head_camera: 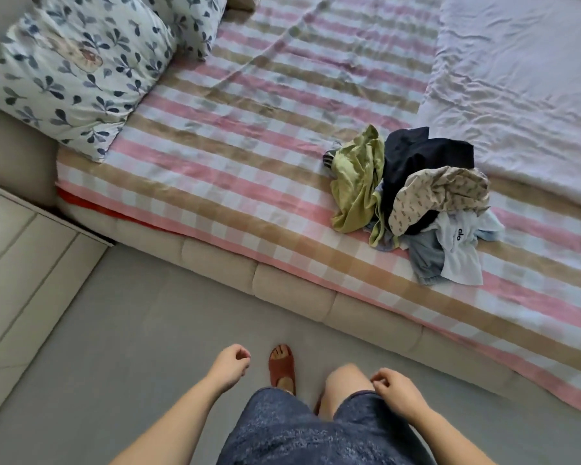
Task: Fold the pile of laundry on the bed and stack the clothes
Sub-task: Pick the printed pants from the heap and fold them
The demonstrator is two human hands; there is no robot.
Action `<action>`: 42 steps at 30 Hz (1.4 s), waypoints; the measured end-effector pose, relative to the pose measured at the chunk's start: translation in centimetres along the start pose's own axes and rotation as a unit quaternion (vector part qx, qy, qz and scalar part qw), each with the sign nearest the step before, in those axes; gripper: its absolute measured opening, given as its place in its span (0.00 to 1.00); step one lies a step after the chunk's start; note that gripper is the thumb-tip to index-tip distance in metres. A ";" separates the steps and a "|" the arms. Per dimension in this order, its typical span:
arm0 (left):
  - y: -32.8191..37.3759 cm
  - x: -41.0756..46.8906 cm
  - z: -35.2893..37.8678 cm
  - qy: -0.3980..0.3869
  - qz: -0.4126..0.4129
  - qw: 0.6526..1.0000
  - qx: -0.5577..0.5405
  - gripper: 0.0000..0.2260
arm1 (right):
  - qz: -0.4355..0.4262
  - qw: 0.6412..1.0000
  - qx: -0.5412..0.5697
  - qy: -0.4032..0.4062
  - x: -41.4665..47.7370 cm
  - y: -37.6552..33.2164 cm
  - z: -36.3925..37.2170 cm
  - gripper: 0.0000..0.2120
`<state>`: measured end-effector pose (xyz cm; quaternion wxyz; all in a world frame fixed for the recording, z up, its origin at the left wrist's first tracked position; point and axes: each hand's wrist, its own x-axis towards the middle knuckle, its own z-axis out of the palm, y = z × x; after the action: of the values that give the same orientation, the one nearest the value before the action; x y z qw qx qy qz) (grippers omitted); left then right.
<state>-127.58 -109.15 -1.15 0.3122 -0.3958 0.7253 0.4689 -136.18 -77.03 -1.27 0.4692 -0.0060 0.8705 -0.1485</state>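
Pile's sitting unfolded on the bed, and both your hands are down by your legs.

Your left hand and right hand hang low over the floor. The grip is loose on both, fingers lightly curled and holding nothing, and the right one is just at your knee. The laundry pile is well apart from both, ahead and off to your right on the striped blanket near the bed's front edge. It's got a green piece on the left, a dark one at the back, patterned beige on top and pale blue bits nearest you.
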 end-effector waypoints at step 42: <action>42.5 24.5 13.8 -0.210 0.196 0.956 -0.068 0.22 | 0.107 0.744 0.569 0.334 27.3 -6.9 -24.3 0.01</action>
<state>-175.29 -92.72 -7.97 0.3317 -0.1592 0.6728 0.6418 -172.18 -81.53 -9.18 0.0777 0.4050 0.7205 -0.5575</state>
